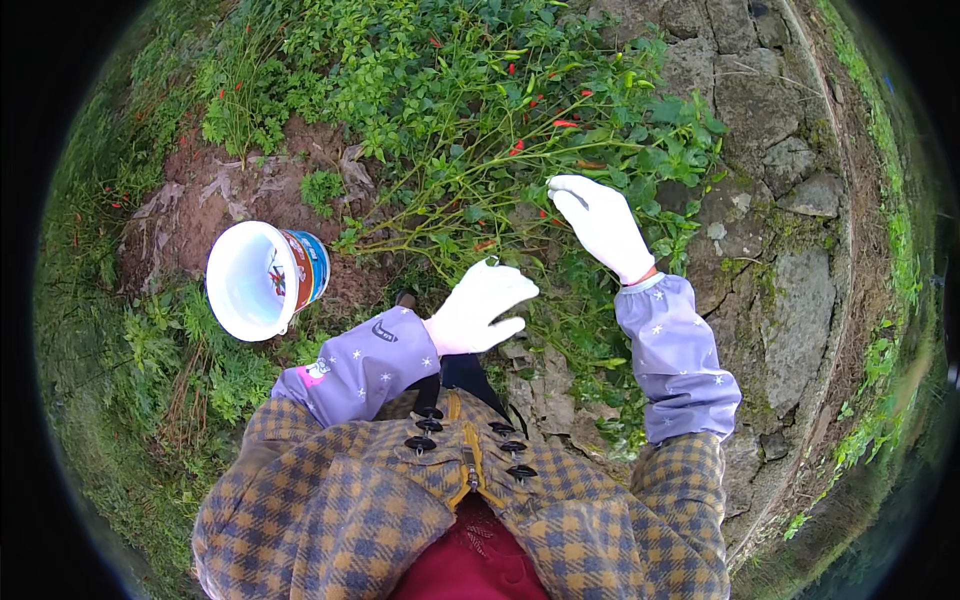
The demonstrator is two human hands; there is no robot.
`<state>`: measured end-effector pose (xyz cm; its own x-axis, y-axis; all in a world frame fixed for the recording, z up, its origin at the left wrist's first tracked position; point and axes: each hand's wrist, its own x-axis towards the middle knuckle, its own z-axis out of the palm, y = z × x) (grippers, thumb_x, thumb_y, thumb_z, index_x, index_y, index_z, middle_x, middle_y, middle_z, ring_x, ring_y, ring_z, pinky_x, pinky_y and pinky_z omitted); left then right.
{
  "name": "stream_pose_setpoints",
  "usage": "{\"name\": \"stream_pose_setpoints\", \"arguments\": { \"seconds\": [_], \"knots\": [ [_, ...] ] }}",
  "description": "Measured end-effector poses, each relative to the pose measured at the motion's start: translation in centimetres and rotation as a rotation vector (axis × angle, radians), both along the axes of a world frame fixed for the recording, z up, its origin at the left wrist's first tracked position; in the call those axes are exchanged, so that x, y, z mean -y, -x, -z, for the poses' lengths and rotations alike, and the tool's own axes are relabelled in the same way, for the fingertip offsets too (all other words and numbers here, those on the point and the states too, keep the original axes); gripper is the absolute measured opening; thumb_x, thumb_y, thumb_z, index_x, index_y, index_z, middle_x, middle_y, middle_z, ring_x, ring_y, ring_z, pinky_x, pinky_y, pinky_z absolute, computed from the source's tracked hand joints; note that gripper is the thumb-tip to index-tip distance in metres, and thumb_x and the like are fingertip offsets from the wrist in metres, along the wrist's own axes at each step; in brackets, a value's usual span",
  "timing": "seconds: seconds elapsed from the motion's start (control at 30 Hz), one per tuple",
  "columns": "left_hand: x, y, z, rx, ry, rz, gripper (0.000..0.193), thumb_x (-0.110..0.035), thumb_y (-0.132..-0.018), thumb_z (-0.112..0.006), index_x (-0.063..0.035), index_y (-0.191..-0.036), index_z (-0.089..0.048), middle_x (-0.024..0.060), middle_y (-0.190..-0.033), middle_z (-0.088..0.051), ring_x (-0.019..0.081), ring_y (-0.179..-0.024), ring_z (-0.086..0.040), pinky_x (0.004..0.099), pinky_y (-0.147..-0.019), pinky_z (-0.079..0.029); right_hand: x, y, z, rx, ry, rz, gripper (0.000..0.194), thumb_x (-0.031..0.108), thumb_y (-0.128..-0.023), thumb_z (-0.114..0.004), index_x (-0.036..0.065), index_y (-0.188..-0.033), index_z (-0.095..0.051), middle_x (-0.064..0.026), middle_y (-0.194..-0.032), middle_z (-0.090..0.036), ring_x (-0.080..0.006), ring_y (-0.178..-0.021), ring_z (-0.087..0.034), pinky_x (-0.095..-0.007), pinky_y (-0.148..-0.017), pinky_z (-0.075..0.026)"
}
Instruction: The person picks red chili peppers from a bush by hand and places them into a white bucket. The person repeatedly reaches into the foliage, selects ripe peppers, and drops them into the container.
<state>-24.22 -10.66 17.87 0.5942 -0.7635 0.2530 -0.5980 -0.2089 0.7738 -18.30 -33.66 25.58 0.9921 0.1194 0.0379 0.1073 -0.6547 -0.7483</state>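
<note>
My left hand (480, 307), in a white glove, hovers over the lower stems of a chili pepper plant (480, 165), thumb and fingers apart, with no object seen in it. Farther right, my right hand (600, 221), also white-gloved, reaches among the plant's leaves; its fingertips are close to the foliage, and whether they grip anything is not clear. Red peppers (565, 124) and green ones (531, 82) hang on the branches beyond the hands. A white plastic bucket (251, 300) with a printed outside leans at the left, with a few red peppers (277, 279) inside.
Cracked stone slabs (799, 322) with moss run along the right side. Reddish soil (247, 187) with torn plastic film lies behind the bucket. Weeds (240, 390) grow at the lower left, and more leafy plants (337, 60) stand at the far side.
</note>
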Motion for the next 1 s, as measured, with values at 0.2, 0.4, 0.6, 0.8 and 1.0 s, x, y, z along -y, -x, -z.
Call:
{"name": "stream_pose_setpoints", "arguments": {
  "seconds": [0.2, 0.4, 0.6, 0.8, 1.0],
  "knots": [
    [-1.3, -16.1, 8.7, -0.298, 0.129, -0.910, 0.046, -0.034, -0.093, -0.056, -0.0040, -0.127, -0.053, 0.0165, -0.123, -0.059, 0.0312, -0.115, -0.055, 0.0363, -0.100, -0.040, -3.3, -7.4, -6.8, 0.022, -0.241, 0.101, 0.025, 0.014, -0.092, -0.054, 0.000, -0.111, -0.064, -0.0092, -0.096, -0.070, -0.0139, -0.083, -0.065, -0.0260, -0.074, -0.050],
    [2.3, -9.7, 10.3, -0.525, 0.033, -0.461, 0.039, -0.034, -0.094, -0.053, -0.0033, -0.117, -0.061, 0.0158, -0.115, -0.064, 0.0310, -0.108, -0.060, 0.0361, -0.092, -0.046, 2.1, -14.5, 1.2, -0.165, 0.356, 0.018, 0.035, 0.031, -0.093, -0.050, 0.001, -0.091, -0.068, -0.0142, -0.085, -0.069, -0.0230, -0.084, -0.066, -0.0332, -0.074, -0.051],
    [0.7, -2.8, 10.7, -0.086, 0.015, -0.378, 0.029, -0.028, -0.085, -0.061, -0.0068, -0.104, -0.066, 0.0141, -0.112, -0.062, 0.0320, -0.105, -0.056, 0.0449, -0.095, -0.039, 3.1, -11.1, 9.5, -0.420, 0.747, -0.189, 0.035, 0.035, -0.088, -0.051, 0.005, -0.085, -0.070, -0.0162, -0.086, -0.067, -0.0344, -0.083, -0.063, -0.0429, -0.075, -0.050],
    [0.2, -1.5, 9.5, 0.079, -0.376, -0.148, 0.033, -0.025, -0.086, -0.056, -0.0088, -0.114, -0.060, 0.0129, -0.117, -0.057, 0.0293, -0.112, -0.052, 0.0475, -0.101, -0.035, -3.9, -8.1, 7.7, -0.212, 1.167, -0.297, 0.045, 0.055, -0.077, -0.064, 0.010, -0.072, -0.071, -0.0078, -0.068, -0.065, -0.0278, -0.076, -0.062, -0.0407, -0.066, -0.047],
    [-0.1, -2.5, 10.0, -0.012, 0.019, -0.349, 0.024, -0.021, -0.088, -0.057, -0.0032, -0.102, -0.064, 0.0158, -0.101, -0.064, 0.0330, -0.094, -0.060, 0.0419, -0.083, -0.047, -3.0, -9.4, 11.9, -0.662, 0.794, -0.011, 0.067, 0.070, -0.082, -0.050, 0.005, -0.072, -0.067, -0.0088, -0.067, -0.066, -0.0252, -0.072, -0.063, -0.0379, -0.066, -0.045]
  ]
}}
